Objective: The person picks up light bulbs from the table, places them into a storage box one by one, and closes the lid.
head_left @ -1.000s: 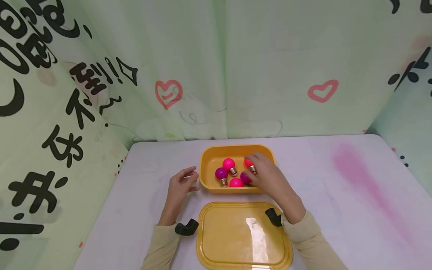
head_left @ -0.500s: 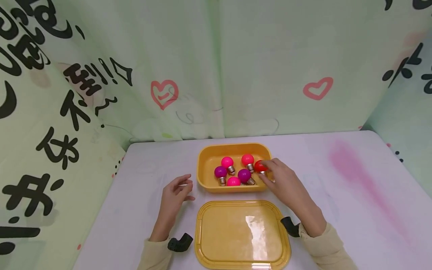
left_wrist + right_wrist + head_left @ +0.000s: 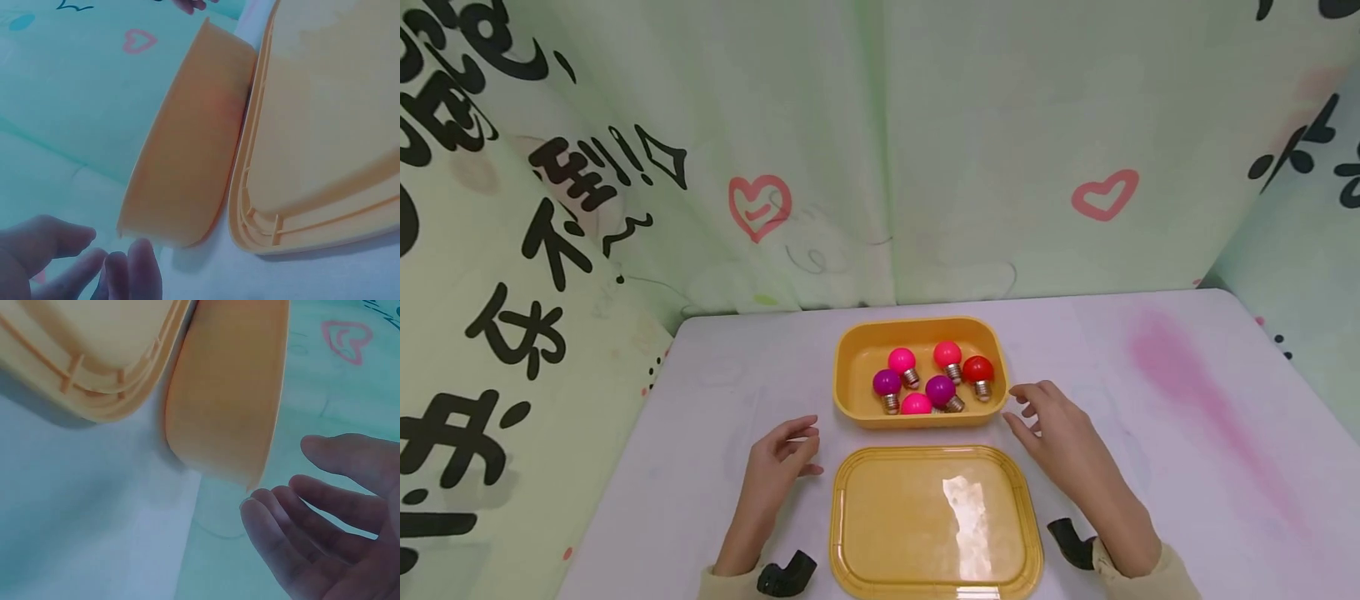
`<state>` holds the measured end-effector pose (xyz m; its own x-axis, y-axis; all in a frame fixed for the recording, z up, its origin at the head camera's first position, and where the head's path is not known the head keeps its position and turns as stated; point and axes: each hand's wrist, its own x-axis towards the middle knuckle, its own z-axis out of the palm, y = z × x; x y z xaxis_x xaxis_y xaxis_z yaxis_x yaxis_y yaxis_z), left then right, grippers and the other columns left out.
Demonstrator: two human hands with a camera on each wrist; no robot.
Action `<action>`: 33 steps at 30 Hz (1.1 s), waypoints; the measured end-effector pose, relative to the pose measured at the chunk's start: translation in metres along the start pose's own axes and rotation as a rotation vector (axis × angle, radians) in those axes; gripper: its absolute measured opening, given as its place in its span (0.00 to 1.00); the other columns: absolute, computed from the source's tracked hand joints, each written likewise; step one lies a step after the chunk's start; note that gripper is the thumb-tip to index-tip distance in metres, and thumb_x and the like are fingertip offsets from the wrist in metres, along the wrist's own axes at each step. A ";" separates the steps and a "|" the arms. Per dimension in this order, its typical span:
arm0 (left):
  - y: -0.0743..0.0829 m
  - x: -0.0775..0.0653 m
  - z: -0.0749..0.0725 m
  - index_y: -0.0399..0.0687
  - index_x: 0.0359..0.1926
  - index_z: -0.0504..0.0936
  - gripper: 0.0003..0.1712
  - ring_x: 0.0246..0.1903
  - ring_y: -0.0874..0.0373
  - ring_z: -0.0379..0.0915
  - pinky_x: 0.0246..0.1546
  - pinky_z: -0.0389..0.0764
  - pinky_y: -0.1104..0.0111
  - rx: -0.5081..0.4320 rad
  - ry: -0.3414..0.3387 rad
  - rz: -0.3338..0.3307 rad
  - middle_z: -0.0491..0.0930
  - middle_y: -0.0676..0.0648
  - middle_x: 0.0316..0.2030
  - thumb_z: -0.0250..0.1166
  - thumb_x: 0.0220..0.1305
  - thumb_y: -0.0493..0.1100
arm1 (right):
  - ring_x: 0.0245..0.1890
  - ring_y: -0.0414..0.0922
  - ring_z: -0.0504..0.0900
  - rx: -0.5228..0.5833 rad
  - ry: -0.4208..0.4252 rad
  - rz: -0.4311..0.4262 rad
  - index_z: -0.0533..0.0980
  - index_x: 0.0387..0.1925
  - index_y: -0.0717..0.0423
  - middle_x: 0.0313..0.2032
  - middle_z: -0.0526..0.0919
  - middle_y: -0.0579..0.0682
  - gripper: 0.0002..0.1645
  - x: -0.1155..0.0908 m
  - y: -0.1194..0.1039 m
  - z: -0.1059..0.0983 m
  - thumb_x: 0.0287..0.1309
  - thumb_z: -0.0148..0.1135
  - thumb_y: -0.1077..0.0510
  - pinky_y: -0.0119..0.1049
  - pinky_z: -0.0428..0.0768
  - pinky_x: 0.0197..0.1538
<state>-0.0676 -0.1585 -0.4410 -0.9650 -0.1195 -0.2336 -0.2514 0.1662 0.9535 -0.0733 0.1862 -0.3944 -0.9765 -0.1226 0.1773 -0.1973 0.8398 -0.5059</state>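
A yellow plastic box (image 3: 872, 333) holds several small light bulbs with round coloured heads and silvery screw bases. Among them are a red bulb (image 3: 978, 368) at the right, a purple bulb (image 3: 887, 382) at the left and a pink bulb (image 3: 902, 361) behind it. Just off the box's right end is my right hand (image 3: 1060, 433), fingers relaxed and holding nothing. My left hand (image 3: 775, 467) hovers left of the box and the lid, loosely bent and bare. In front of the box lies a yellow lid (image 3: 910, 525). Both wrist views show the box's outer wall (image 3: 187, 137) beside the lid.
Everything stands on a white table (image 3: 1150, 500) with a pink smear at the right. A pale green curtain (image 3: 985, 150) with red hearts and black lettering hangs behind and along the sides. Black wrist cameras (image 3: 786, 575) sit at both cuffs.
My right hand has set the red bulb down inside the box, let go of it and drawn back to the right. The left hand has pulled slightly away, down and left.
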 end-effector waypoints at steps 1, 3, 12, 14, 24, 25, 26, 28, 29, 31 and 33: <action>-0.001 -0.001 0.000 0.40 0.59 0.79 0.21 0.40 0.47 0.79 0.35 0.86 0.68 -0.007 -0.005 -0.004 0.78 0.38 0.50 0.65 0.66 0.39 | 0.33 0.50 0.84 0.001 -0.003 0.007 0.77 0.48 0.67 0.42 0.80 0.59 0.18 -0.002 0.001 0.001 0.58 0.69 0.62 0.46 0.86 0.37; -0.003 -0.003 -0.001 0.38 0.58 0.79 0.21 0.40 0.47 0.79 0.35 0.86 0.67 -0.018 -0.016 -0.005 0.78 0.36 0.51 0.65 0.66 0.37 | 0.33 0.50 0.84 0.005 -0.014 0.021 0.77 0.49 0.67 0.41 0.80 0.59 0.19 -0.005 0.003 0.002 0.58 0.69 0.61 0.46 0.86 0.37; -0.011 -0.016 0.001 0.34 0.57 0.79 0.19 0.42 0.52 0.80 0.33 0.86 0.66 0.008 -0.056 -0.034 0.80 0.36 0.50 0.64 0.66 0.35 | 0.36 0.48 0.83 0.019 -0.164 0.141 0.76 0.51 0.68 0.39 0.81 0.56 0.23 -0.019 0.017 0.009 0.58 0.69 0.59 0.46 0.85 0.39; -0.011 -0.019 0.001 0.33 0.57 0.79 0.19 0.43 0.51 0.80 0.34 0.86 0.65 0.003 -0.064 -0.030 0.80 0.36 0.50 0.64 0.65 0.34 | 0.35 0.47 0.83 0.034 -0.192 0.158 0.76 0.52 0.68 0.39 0.81 0.55 0.23 -0.021 0.020 0.010 0.59 0.69 0.59 0.45 0.85 0.38; -0.014 -0.025 0.002 0.35 0.56 0.80 0.19 0.41 0.54 0.80 0.33 0.86 0.65 0.078 -0.091 -0.082 0.81 0.38 0.50 0.65 0.65 0.37 | 0.35 0.42 0.81 0.100 -0.315 0.216 0.77 0.53 0.65 0.37 0.81 0.48 0.24 -0.032 0.031 0.013 0.58 0.69 0.56 0.39 0.81 0.37; -0.015 -0.025 0.002 0.35 0.56 0.80 0.20 0.41 0.54 0.80 0.33 0.86 0.65 0.082 -0.095 -0.084 0.81 0.38 0.50 0.65 0.65 0.37 | 0.35 0.41 0.80 0.105 -0.318 0.213 0.77 0.52 0.65 0.36 0.81 0.47 0.24 -0.033 0.032 0.014 0.58 0.69 0.56 0.37 0.81 0.37; -0.015 -0.025 0.002 0.35 0.56 0.80 0.20 0.42 0.54 0.80 0.33 0.86 0.65 0.085 -0.099 -0.086 0.81 0.38 0.50 0.65 0.65 0.37 | 0.34 0.41 0.80 0.110 -0.323 0.214 0.78 0.52 0.64 0.36 0.81 0.46 0.23 -0.034 0.033 0.015 0.58 0.70 0.56 0.36 0.80 0.36; -0.015 -0.026 0.003 0.34 0.56 0.80 0.20 0.41 0.55 0.80 0.33 0.86 0.65 0.093 -0.107 -0.089 0.82 0.39 0.50 0.65 0.65 0.38 | 0.34 0.40 0.79 0.126 -0.336 0.213 0.79 0.51 0.64 0.36 0.81 0.45 0.22 -0.036 0.034 0.016 0.58 0.70 0.56 0.34 0.79 0.35; -0.015 -0.026 0.003 0.34 0.56 0.80 0.19 0.41 0.55 0.80 0.33 0.86 0.66 0.097 -0.111 -0.090 0.82 0.39 0.50 0.65 0.65 0.38 | 0.33 0.39 0.79 0.134 -0.341 0.216 0.79 0.51 0.63 0.35 0.81 0.45 0.22 -0.036 0.034 0.016 0.58 0.70 0.55 0.33 0.79 0.34; -0.016 -0.025 0.003 0.33 0.55 0.80 0.20 0.41 0.55 0.80 0.34 0.86 0.66 0.103 -0.121 -0.096 0.82 0.39 0.49 0.65 0.65 0.38 | 0.33 0.38 0.78 0.149 -0.354 0.226 0.80 0.51 0.62 0.35 0.81 0.44 0.21 -0.038 0.034 0.017 0.58 0.70 0.55 0.32 0.78 0.33; -0.017 -0.025 0.003 0.33 0.55 0.79 0.20 0.41 0.56 0.80 0.34 0.86 0.66 0.112 -0.136 -0.106 0.83 0.40 0.48 0.65 0.66 0.39 | 0.32 0.38 0.78 0.168 -0.370 0.239 0.80 0.51 0.62 0.35 0.81 0.44 0.21 -0.039 0.034 0.017 0.58 0.70 0.56 0.31 0.78 0.33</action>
<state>-0.0398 -0.1555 -0.4519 -0.9320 -0.0104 -0.3623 -0.3516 0.2686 0.8968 -0.0437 0.2103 -0.4328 -0.9555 -0.1421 -0.2585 0.0554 0.7742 -0.6306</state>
